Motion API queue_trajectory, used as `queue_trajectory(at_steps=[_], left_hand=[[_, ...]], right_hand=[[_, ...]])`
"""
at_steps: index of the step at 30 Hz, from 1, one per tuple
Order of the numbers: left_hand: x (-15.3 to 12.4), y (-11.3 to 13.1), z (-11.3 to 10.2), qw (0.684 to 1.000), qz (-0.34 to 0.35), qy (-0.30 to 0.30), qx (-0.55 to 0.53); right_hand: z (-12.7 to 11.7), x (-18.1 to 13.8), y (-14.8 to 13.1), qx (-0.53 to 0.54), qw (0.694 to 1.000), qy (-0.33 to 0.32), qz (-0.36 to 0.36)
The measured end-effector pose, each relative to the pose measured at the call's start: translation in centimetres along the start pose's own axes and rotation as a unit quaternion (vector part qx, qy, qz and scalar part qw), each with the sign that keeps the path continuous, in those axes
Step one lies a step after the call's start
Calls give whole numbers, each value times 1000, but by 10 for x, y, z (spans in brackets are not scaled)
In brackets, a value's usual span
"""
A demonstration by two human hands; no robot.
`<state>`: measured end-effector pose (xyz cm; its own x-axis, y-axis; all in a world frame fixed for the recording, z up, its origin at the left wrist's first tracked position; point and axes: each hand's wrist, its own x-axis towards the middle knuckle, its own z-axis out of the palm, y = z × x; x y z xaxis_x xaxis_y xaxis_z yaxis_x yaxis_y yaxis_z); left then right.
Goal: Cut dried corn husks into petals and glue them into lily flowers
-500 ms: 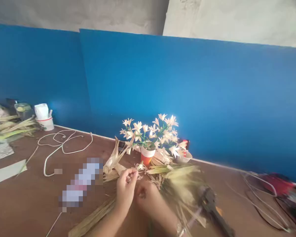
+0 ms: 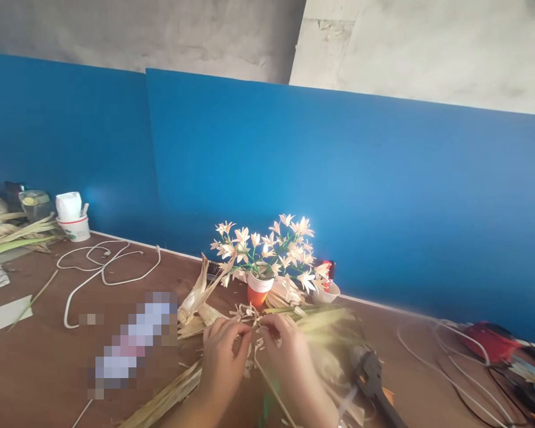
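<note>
Observed left hand (image 2: 223,351), right hand (image 2: 289,348) pinching (cannot tell what); noted flowers (image 2: 266,251) apparently done, in 1 cup (image 2: 258,292) beyond, husk (image 2: 197,300) unused leftward.

The blue panel (image 2: 339,178) is smooth with a soft sheen; the wall (image 2: 116,35) above looks like rough, matt concrete; the brown tabletop (image 2: 40,374) seems mostly matt; the pale flowers (image 2: 303,227) look dry and papery; the husks (image 2: 196,300), dry and fibrous; the cup (image 2: 257,295), paper; the cable (image 2: 129,283), smooth plastic.
</note>
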<state>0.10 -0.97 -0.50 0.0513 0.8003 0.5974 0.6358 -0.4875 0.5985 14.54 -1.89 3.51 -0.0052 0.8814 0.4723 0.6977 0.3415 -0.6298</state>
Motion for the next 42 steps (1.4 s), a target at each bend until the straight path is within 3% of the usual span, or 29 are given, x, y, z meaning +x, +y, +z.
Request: queue_trajectory(at_steps=[5,13,32,35,38,42], left_hand=[[-1,5,-2,999,29,1,20],[0,7,-2,999,42,7,24],[-1,11,-5,997,67,24,20],[-1,9,-4,999,33,4,-2],[2,8,-3,996,-41,-16,-75],[8,10,-5,958,-174,-50,-221]], right_hand=[[9,-2,4,-29,999,20,-36],[12,-4,7,-44,998,31,14],[7,-4,-3,-130,989,58,-40],[3,-2,-6,-116,991,62,-21],[-5,3,-5,-49,996,73,8],[-16,9,0,93,990,40,101]])
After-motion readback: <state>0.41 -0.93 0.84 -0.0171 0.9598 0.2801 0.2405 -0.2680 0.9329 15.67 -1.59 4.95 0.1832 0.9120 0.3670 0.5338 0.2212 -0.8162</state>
